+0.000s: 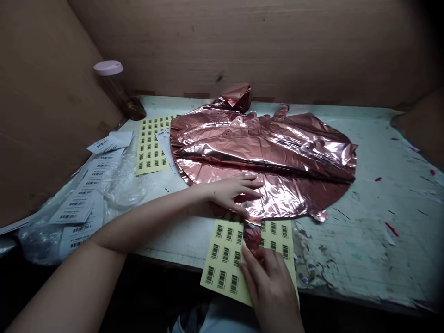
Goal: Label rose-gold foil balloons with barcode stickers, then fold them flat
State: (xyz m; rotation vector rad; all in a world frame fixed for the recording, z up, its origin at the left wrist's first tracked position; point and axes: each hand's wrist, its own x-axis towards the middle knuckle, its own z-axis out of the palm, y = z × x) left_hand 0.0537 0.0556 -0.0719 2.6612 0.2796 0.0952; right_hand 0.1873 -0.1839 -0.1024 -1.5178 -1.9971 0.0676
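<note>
Two hands work a rose-gold foil balloon (263, 152) lying flat at mid-table: the left hand (232, 192) presses spread fingers on its lower edge, and the right hand (270, 282) pinches its tail over a barcode sticker sheet (225, 259). Another sticker sheet (151, 143) and loose barcode labels (83, 194) lie left.

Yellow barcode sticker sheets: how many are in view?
2. One yellow sheet lies at the near table edge under the right hand; another yellow sheet lies left of the foil balloon, which may hide others.
</note>
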